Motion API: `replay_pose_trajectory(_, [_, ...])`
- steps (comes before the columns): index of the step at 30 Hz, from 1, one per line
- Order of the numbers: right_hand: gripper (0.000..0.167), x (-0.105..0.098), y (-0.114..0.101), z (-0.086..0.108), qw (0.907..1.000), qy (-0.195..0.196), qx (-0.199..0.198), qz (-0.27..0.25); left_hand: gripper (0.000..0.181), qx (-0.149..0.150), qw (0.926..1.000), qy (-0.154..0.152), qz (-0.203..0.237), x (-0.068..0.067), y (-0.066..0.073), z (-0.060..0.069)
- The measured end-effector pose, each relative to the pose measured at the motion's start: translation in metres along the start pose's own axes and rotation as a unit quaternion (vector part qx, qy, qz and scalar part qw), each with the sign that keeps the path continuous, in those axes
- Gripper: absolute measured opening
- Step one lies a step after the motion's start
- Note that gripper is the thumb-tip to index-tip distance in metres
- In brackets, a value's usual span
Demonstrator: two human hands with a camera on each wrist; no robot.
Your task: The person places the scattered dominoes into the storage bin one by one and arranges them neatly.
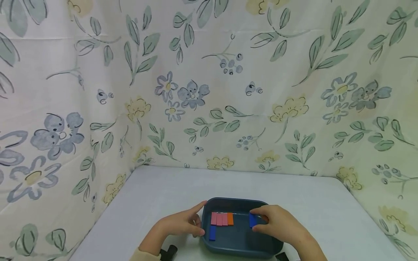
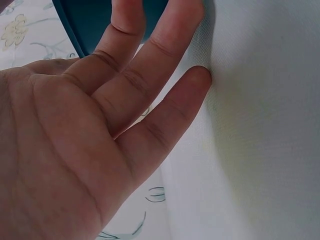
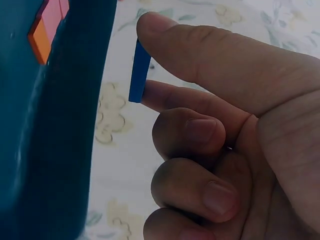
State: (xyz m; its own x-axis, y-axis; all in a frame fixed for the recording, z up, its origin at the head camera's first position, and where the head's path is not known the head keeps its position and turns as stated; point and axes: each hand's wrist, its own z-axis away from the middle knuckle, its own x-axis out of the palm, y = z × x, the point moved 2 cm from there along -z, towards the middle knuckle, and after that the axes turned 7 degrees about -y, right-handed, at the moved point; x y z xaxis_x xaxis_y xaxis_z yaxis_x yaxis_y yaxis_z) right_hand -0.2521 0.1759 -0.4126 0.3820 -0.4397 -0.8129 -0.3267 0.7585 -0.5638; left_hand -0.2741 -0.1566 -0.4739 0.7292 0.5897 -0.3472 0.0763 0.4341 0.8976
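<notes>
A dark blue-teal tray (image 1: 240,241) with rounded corners sits on the white table. Inside, at its left, several pink blocks (image 1: 219,219) stand side by side in a row, with an orange block (image 1: 230,219) at the right end. Below the leftmost pink one lies a blue block (image 1: 212,233). My right hand (image 1: 277,223) pinches another blue block (image 3: 140,72) by its two ends between thumb and index finger, over the tray's right part. With extended index finger and thumb, my left hand (image 1: 183,222) touches the tray's left rim; its other fingers are loosely bent.
The white table (image 1: 163,185) stretches behind and to both sides of the tray. Floral cloth (image 1: 228,90) hangs behind the table and along its sides. Dark straps (image 1: 169,252) show near the wrists at the bottom.
</notes>
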Motion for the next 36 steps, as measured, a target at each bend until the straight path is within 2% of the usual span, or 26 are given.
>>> replay_pose_trajectory(10, [0.049, 0.021, -0.018, -0.022, 0.9993, -0.019, -0.023, 0.023, 0.094, -0.005, 1.0, 0.002, -0.006, 0.001, 0.001, -0.001])
replay_pose_trajectory(20, [0.046, 0.058, -0.032, -0.045, 0.9923, -0.011, -0.061, 0.107, 0.094, -0.004, 1.0, -0.002, -0.007, 0.001, 0.002, 0.001])
replay_pose_trajectory(29, [0.041, 0.084, -0.04, -0.057, 0.9827, -0.002, -0.065, 0.173, 0.096, 0.011, 0.9999, -0.008, -0.008, -0.001, 0.001, 0.002])
replay_pose_trajectory(36, [0.042, 0.093, -0.039, -0.063, 0.9826, -0.006, -0.062, 0.175, 0.099, 0.021, 0.9996, -0.011, -0.013, -0.002, 0.0, 0.001])
